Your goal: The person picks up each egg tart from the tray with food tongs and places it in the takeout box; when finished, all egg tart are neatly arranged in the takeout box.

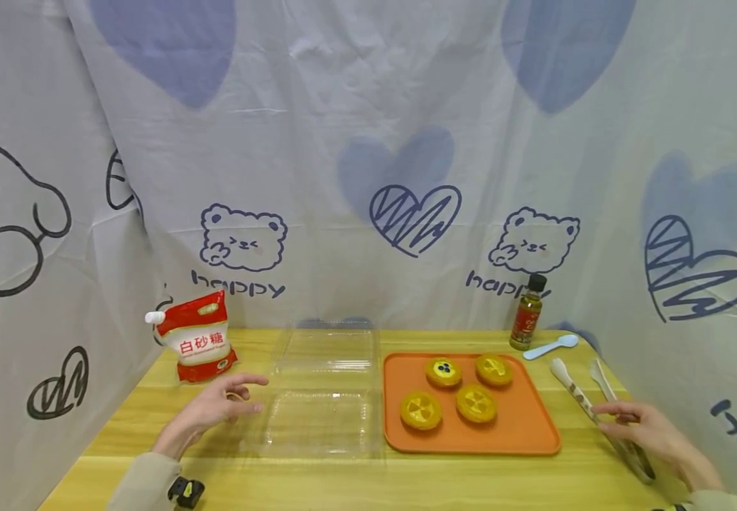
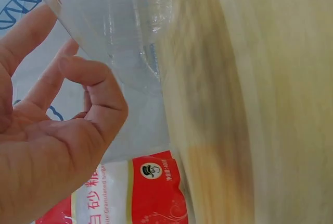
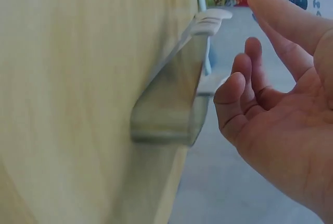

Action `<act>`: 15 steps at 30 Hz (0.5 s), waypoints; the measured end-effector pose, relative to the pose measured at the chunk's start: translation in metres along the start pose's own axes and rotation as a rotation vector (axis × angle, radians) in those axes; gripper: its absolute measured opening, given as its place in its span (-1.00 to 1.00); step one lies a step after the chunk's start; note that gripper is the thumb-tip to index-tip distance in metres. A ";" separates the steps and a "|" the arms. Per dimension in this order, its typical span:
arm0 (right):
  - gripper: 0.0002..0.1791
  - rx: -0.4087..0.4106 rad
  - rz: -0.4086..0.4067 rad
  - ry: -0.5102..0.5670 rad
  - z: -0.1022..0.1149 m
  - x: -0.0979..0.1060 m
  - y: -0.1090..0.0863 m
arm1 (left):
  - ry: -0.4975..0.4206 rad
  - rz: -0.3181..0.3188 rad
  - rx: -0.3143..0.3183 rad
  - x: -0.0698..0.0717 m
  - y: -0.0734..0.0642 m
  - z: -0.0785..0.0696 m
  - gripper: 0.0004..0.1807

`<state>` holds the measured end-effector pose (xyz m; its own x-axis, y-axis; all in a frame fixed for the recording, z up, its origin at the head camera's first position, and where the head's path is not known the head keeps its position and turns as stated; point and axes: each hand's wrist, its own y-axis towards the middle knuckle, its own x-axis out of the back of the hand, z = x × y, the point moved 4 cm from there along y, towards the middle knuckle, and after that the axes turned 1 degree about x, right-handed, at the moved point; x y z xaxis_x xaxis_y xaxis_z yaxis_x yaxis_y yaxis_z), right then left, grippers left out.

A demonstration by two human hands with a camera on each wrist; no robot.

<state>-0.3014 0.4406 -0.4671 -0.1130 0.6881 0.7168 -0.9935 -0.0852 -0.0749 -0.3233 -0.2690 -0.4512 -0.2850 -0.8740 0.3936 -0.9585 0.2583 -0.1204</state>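
My left hand (image 1: 215, 406) is held just left of a clear plastic clamshell box (image 1: 320, 454), its fingers loosely bent and holding nothing. In the left wrist view a fingertip overlaps the box's edge (image 2: 112, 15); I cannot tell whether they touch. The box lies opened out flat, lid half toward the back. Over at the right, my right hand (image 1: 646, 433) hovers by a pair of metal tongs (image 1: 638, 465) with pale tips. In the right wrist view a gap shows between the relaxed fingers (image 3: 231, 91) and the tongs (image 3: 164, 125).
An orange tray (image 1: 528, 433) bears several yellow tarts (image 1: 421, 410), one dotted with dark berries. Behind it stand a dark-capped bottle (image 1: 527, 316) and, lying flat, a light blue spoon (image 1: 550, 348). A white sugar pouch (image 1: 202, 341) stands back left. Printed curtains enclose the wooden table (image 1: 458, 486).
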 end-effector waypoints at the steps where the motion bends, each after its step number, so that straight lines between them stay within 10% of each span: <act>1: -0.45 -0.011 0.010 0.000 -0.002 0.001 0.000 | 0.003 0.005 0.010 0.000 0.000 0.001 -0.35; 15: -0.35 -0.066 0.027 -0.018 -0.020 0.009 0.006 | -0.123 0.083 0.063 0.003 0.004 0.015 -0.30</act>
<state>-0.3081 0.4605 -0.4746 -0.1405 0.6728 0.7263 -0.9887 -0.0560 -0.1394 -0.3280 -0.2766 -0.4643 -0.3570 -0.8956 0.2656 -0.9284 0.3088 -0.2066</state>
